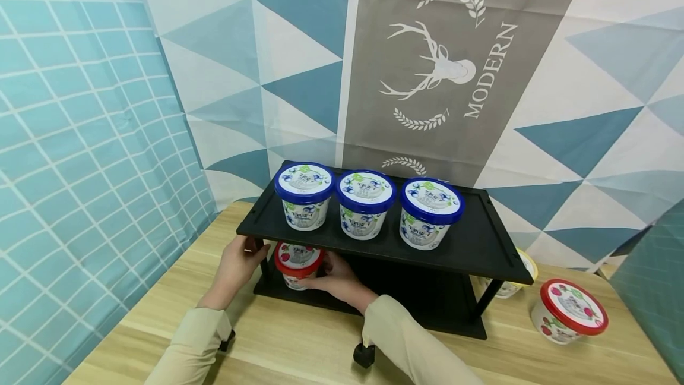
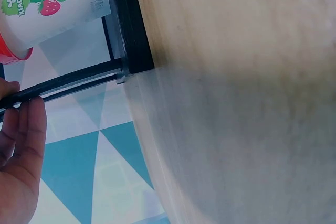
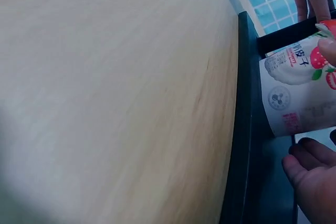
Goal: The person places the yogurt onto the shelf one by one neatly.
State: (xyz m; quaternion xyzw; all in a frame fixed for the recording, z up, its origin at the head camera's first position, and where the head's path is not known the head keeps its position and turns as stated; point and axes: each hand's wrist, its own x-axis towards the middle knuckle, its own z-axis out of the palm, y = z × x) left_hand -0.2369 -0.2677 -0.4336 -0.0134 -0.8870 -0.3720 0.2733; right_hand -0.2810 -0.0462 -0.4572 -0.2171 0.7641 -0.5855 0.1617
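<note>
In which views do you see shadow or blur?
Head: dark shade beneath the upper shelf; left wrist: a broad grey shadow across the tabletop; right wrist: the tabletop's grain looks soft, darkening at lower left, while the strawberry cup looks crisper.

Reaches forward with both arms, covered by cream sleeves (image 1: 195,340) that leave the wrists bare. Angles the left forearm forward and inward to the right; pinches with the left hand (image 1: 235,269), setting the left fingers (image 2: 34,124) close together opposite the left thumb (image 2: 7,87). Slants the right forearm forward and across to the left. Grips with the right hand (image 1: 339,281), pointing the right thumb (image 1: 312,283) leftward, well apart from the bunched right fingers (image 3: 311,154). Holds both hands near each other, not touching.
</note>
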